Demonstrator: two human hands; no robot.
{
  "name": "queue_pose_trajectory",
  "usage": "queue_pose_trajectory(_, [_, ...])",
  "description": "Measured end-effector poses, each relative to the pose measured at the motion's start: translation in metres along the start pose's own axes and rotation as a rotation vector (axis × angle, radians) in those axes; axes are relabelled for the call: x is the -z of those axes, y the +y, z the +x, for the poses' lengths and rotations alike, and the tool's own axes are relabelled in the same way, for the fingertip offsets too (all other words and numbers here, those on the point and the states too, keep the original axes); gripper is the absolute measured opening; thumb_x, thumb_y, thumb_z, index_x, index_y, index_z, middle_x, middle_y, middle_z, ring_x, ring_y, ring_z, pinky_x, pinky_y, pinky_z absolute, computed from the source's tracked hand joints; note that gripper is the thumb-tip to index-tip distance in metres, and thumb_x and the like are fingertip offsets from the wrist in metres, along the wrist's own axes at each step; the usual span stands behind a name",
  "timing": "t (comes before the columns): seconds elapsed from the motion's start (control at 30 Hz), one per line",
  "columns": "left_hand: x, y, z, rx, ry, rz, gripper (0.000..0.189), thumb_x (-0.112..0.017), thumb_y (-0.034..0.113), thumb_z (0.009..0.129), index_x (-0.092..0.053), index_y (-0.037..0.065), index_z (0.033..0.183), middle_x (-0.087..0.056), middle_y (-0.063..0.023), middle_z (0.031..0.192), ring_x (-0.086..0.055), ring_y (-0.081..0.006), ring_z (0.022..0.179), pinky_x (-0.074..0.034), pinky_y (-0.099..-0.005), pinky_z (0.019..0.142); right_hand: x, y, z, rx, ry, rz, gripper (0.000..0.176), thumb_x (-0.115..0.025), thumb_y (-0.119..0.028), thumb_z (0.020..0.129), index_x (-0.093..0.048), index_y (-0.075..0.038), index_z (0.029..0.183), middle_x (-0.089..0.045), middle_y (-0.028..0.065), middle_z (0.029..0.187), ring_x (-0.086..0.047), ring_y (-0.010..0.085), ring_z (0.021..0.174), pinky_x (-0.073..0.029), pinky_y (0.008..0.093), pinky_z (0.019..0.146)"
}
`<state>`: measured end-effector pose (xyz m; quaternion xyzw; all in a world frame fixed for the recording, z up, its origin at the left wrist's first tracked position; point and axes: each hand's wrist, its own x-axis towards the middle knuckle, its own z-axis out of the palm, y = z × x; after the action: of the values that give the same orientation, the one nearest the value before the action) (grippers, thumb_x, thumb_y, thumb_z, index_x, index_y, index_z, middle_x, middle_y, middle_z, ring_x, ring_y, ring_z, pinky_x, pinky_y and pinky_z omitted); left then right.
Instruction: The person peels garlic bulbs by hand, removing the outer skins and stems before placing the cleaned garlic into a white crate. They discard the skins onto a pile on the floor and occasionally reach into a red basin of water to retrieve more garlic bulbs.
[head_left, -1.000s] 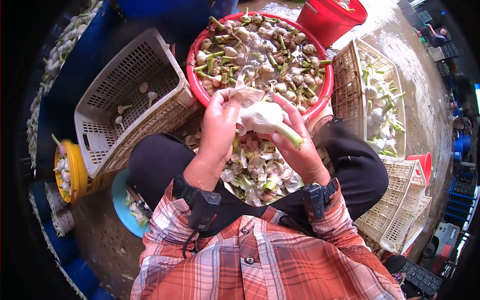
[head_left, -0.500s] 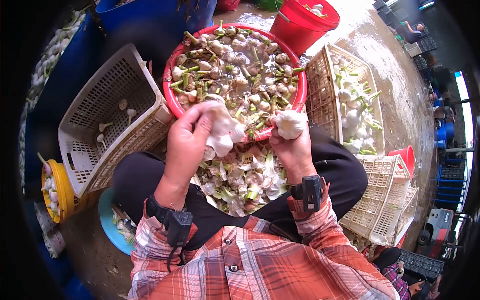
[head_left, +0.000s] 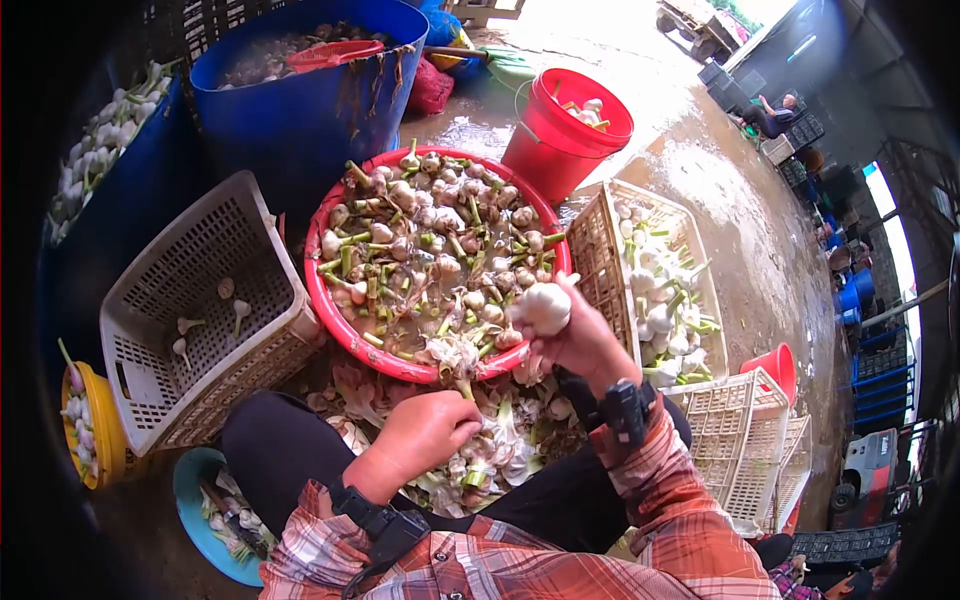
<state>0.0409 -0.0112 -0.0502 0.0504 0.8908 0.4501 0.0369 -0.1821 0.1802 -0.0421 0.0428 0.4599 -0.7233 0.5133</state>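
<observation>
My right hand [head_left: 580, 345] is closed around a clean white garlic bulb [head_left: 545, 308], held over the near right rim of a red basin [head_left: 320, 290]. Lower and to the left, my left hand [head_left: 425, 435] has its fingers curled in. A piece of papery garlic skin with a stalk [head_left: 455, 358] stands up from those fingers, against the basin's near rim. Unpeeled garlic bulbs [head_left: 400, 250] with green stems lie in murky water in the basin. Between my legs is a heap of peeled-off skins [head_left: 500, 440].
A pale crate [head_left: 280, 340] with several bulbs stands left. White garlic fills another crate [head_left: 590, 240] at right, near a red bucket [head_left: 520, 150]. Blue tubs [head_left: 350, 110], a yellow bucket [head_left: 110, 420] and a teal basin [head_left: 190, 500] surround me. A person [head_left: 770, 118] sits far off.
My view has tilted up and shifted. The left hand has moved down, away from the right hand, with the skin. The right hand still holds the bulb, now turned inward.
</observation>
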Motion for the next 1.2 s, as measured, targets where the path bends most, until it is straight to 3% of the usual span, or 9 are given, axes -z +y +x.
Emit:
queue_pose_trajectory(0.2, [-0.001, -0.002, -0.001, 0.032, -0.019, -0.029, 0.015, -0.067, 0.023, 0.093, -0.071, 0.012, 0.101, -0.067, -0.0093, 0.092, -0.067, -0.0325, 0.09, -0.053, -0.0436, 0.076, -0.01, -0.188, 0.06, 0.716, 0.296, 0.089, 0.07, -0.048, -0.06, 0.101, -0.05, 0.006, 0.126, -0.065, 0.0229, 0.121, -0.067, 0.0338, 0.116, -0.061, 0.0359, 0.083])
queue_pose_trajectory(0.27, [0.006, 0.002, 0.001, 0.064, 0.022, -0.022, 0.015, -0.067, 0.023, 0.092, -0.071, 0.012, 0.102, -0.067, -0.0093, 0.092, -0.067, -0.0325, 0.089, -0.053, -0.0437, 0.075, 0.014, -0.174, 0.095, 0.848, 0.334, -0.198, 0.058, -0.055, -0.055, 0.101, -0.054, 0.001, 0.116, -0.069, 0.0199, 0.112, -0.072, 0.0285, 0.102, -0.062, 0.0317, 0.075])
queue_pose_trajectory(0.33, [0.008, 0.0, 0.002, 0.065, 0.078, 0.012, 0.017, -0.068, 0.024, 0.092, -0.07, 0.011, 0.102, -0.065, -0.0089, 0.092, -0.066, -0.0327, 0.087, -0.053, -0.0441, 0.072, 0.03, -0.126, 0.124, 0.662, 0.371, -0.592, 0.039, -0.061, -0.04, 0.103, -0.062, -0.002, 0.112, -0.073, 0.0133, 0.099, -0.073, 0.0197, 0.097, -0.06, 0.0289, 0.073])
queue_pose_trajectory(0.4, [0.013, 0.0, 0.001, 0.075, 0.103, 0.037, 0.017, -0.069, 0.024, 0.091, -0.069, 0.011, 0.102, -0.064, -0.0091, 0.091, -0.066, -0.0329, 0.085, -0.053, -0.0443, 0.071, 0.06, -0.065, 0.157, 0.501, 0.419, -1.202, 0.042, -0.072, -0.033, 0.095, -0.063, 0.002, 0.118, -0.072, 0.0177, 0.102, -0.07, 0.0285, 0.098, -0.055, 0.0382, 0.085])
queue_pose_trajectory(0.47, [0.018, -0.003, 0.0, 0.097, 0.094, 0.051, 0.018, -0.069, 0.024, 0.091, -0.068, 0.01, 0.102, -0.063, -0.0094, 0.089, -0.066, -0.0329, 0.085, -0.053, -0.0444, 0.07, 0.101, -0.012, 0.197, 0.72, 0.554, -1.517, 0.048, -0.078, -0.029, 0.087, -0.062, 0.002, 0.121, -0.071, 0.0213, 0.101, -0.069, 0.0338, 0.098, -0.053, 0.0416, 0.089])
queue_pose_trajectory(0.77, [0.03, -0.011, 0.009, 0.189, 0.123, 0.115, 0.019, -0.072, 0.021, 0.088, -0.067, 0.011, 0.103, -0.06, -0.0079, 0.087, -0.065, -0.0311, 0.082, -0.052, -0.0438, 0.067, 0.112, 0.035, 0.331, 0.316, 0.466, -1.267, 0.087, -0.089, -0.037, 0.071, -0.046, -0.015, 0.144, -0.069, 0.0146, 0.123, -0.067, 0.0329, 0.115, -0.052, 0.0391, 0.099])
queue_pose_trajectory(0.9, [0.03, -0.009, 0.014, 0.174, 0.112, 0.13, 0.019, -0.071, 0.021, 0.089, -0.068, 0.01, 0.104, -0.06, -0.0083, 0.087, -0.065, -0.0314, 0.082, -0.052, -0.0434, 0.068, 0.095, 0.04, 0.299, 0.478, 0.575, -1.098, 0.029, -0.083, -0.022, 0.074, -0.07, -0.013, 0.098, -0.073, 0.0073, 0.091, -0.068, 0.0178, 0.081, -0.055, 0.0346, 0.079])
queue_pose_trajectory(1.03, [0.028, -0.006, 0.015, 0.141, 0.175, 0.099, 0.018, -0.071, 0.021, 0.089, -0.068, 0.01, 0.103, -0.062, -0.0087, 0.088, -0.065, -0.0314, 0.082, -0.052, -0.0434, 0.068, 0.066, 0.045, 0.245, 0.614, 0.269, -0.451, 0.034, -0.072, -0.015, 0.093, -0.056, -0.014, 0.122, -0.071, 0.0066, 0.094, -0.064, 0.0132, 0.067, -0.049, 0.0268, 0.057])
queue_pose_trajectory(1.2, [0.034, -0.005, 0.029, 0.099, 0.483, -0.039, 0.026, -0.068, 0.017, 0.091, -0.067, 0.009, 0.115, -0.064, -0.0109, 0.103, -0.066, -0.0323, 0.088, -0.054, -0.0418, 0.077, 0.018, 0.055, 0.136, 0.305, 0.008, 0.173, 0.015, -0.065, -0.014, 0.098, -0.055, -0.013, 0.109, -0.065, 0.0027, 0.091, -0.063, 0.0124, 0.077, -0.052, 0.0276, 0.078])
